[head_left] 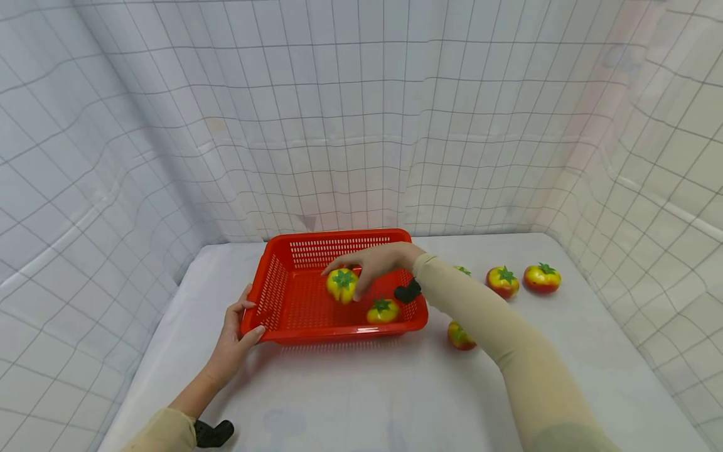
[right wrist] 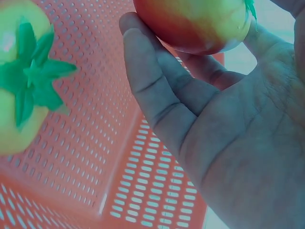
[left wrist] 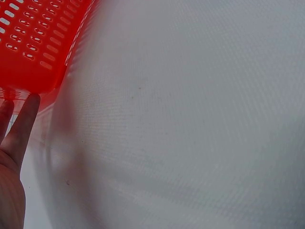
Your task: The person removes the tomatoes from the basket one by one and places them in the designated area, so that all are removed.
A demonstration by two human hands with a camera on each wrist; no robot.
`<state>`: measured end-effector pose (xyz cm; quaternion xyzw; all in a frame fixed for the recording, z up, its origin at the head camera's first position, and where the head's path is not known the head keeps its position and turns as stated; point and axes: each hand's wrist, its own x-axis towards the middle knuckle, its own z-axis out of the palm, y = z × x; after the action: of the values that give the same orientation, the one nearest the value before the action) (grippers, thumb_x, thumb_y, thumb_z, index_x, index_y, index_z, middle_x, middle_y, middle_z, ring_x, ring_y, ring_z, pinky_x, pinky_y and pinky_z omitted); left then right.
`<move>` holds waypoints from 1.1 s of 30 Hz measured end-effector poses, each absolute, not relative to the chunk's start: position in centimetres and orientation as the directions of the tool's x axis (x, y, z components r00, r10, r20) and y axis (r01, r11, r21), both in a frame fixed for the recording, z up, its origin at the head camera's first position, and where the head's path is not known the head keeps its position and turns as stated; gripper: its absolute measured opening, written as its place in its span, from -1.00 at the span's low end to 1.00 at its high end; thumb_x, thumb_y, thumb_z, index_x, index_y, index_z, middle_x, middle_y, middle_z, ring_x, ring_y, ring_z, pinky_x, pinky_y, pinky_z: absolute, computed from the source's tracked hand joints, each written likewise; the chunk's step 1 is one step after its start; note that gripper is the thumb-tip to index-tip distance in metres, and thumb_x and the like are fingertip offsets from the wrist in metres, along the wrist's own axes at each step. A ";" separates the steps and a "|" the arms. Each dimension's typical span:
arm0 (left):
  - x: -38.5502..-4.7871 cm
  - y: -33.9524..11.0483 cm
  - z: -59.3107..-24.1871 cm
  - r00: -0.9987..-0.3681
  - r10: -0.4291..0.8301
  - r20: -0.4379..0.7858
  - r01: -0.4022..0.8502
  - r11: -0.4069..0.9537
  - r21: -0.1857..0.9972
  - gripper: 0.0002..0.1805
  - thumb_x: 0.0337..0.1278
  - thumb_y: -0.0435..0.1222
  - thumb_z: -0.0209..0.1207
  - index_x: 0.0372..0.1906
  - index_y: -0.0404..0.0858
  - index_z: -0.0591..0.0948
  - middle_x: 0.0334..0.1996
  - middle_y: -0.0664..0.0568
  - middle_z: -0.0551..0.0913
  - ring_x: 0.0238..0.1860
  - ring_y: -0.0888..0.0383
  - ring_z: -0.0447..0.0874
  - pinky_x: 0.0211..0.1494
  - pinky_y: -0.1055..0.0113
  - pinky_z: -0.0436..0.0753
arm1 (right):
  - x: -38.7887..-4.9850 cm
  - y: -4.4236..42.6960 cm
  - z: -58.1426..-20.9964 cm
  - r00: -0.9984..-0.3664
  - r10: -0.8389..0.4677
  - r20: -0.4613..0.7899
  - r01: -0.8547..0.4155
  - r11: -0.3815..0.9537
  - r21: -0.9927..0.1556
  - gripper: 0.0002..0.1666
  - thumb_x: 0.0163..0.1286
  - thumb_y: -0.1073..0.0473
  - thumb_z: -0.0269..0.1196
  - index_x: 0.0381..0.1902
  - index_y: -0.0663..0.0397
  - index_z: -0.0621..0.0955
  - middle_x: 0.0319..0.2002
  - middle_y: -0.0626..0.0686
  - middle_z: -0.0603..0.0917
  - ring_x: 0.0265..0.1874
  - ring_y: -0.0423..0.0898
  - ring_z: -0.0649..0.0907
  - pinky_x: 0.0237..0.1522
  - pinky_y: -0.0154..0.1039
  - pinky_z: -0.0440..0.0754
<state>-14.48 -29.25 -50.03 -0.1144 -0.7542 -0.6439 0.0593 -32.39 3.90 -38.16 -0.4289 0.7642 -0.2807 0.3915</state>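
A red plastic basket (head_left: 333, 336) with slotted walls stands on the white table. My left hand (head_left: 233, 333) holds its front left corner, with the thumb on the front rim and fingers at the left rim. Over the inside of the basket, my right hand (head_left: 375, 267) grips a yellow-and-red tomato (head_left: 341, 287) with green leaves on top. The right wrist view shows fingers curled round this tomato (right wrist: 195, 24). A second tomato (head_left: 382, 312) lies in the basket's front right part, and shows at the left edge of the right wrist view.
Right of the basket, several more tomatoes lie on the table (head_left: 576, 339): one (head_left: 503, 282) beside another (head_left: 542, 278) at the back, one (head_left: 460, 337) nearer the front, and one (head_left: 463, 270) partly hidden by my right sleeve. White gridded cloth (head_left: 361, 125) surrounds the table's back and sides.
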 end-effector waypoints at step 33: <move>-14.6 -29.3 -50.2 -0.972 0.082 0.220 0.229 0.134 0.964 -0.47 0.45 -0.46 0.04 0.34 -0.29 0.08 0.67 0.08 -0.24 0.48 0.25 0.08 0.08 0.44 0.63 | -32.1 11.5 -34.8 -0.454 -0.821 -0.347 -0.335 0.518 -0.787 -0.14 0.19 0.17 0.45 0.40 -0.51 0.43 0.36 -0.15 0.38 0.32 -0.03 0.36 0.16 -0.03 0.58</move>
<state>-14.65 -29.26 -50.22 -0.1037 -0.7507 -0.6500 0.0565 -32.11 11.46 -34.85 -0.3668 0.7878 -0.3261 0.3723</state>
